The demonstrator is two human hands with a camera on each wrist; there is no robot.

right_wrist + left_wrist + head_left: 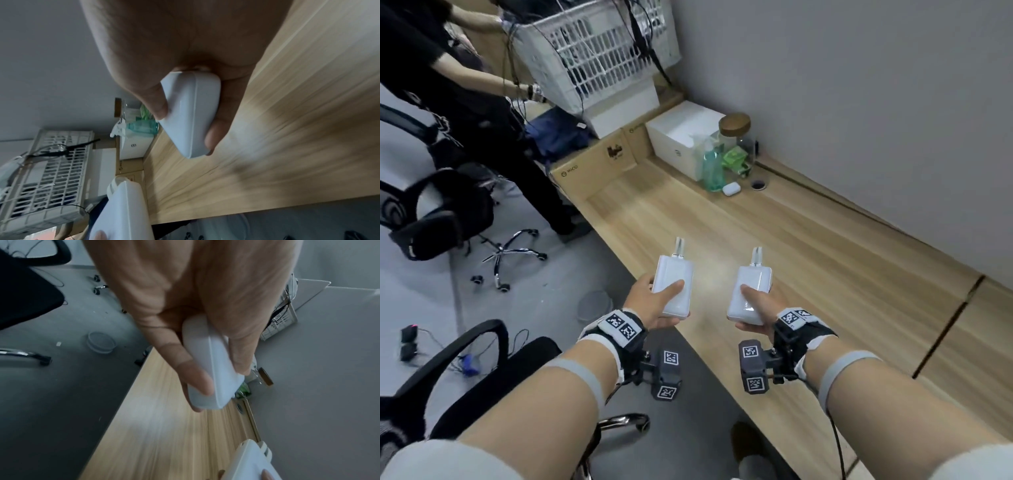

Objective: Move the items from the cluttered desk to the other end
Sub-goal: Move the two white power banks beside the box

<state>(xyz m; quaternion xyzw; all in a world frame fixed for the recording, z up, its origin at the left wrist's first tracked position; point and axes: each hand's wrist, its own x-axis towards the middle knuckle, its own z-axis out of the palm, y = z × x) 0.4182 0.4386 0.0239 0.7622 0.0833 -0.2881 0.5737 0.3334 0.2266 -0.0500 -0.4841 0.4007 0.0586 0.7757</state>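
Two white power banks with short cable stubs are held above the wooden desk [825, 274]. My left hand [654, 303] grips the left power bank [675, 274], thumb on its top face and fingers underneath; the left wrist view shows this power bank [207, 369] edge-on between thumb and fingers. My right hand [755, 310] grips the right power bank [755, 279] the same way, and the right wrist view shows that power bank [189, 116] pinched at its edge. Both units point toward the desk's far end.
At the far end stand a white box [681, 137], a cork-lidded jar [736, 137], a green bottle [712, 168] and an earbud case [730, 189]. Cardboard boxes [592, 161] carry a white basket [592, 51]. A person [448, 85] and office chairs [441, 212] are at the left.
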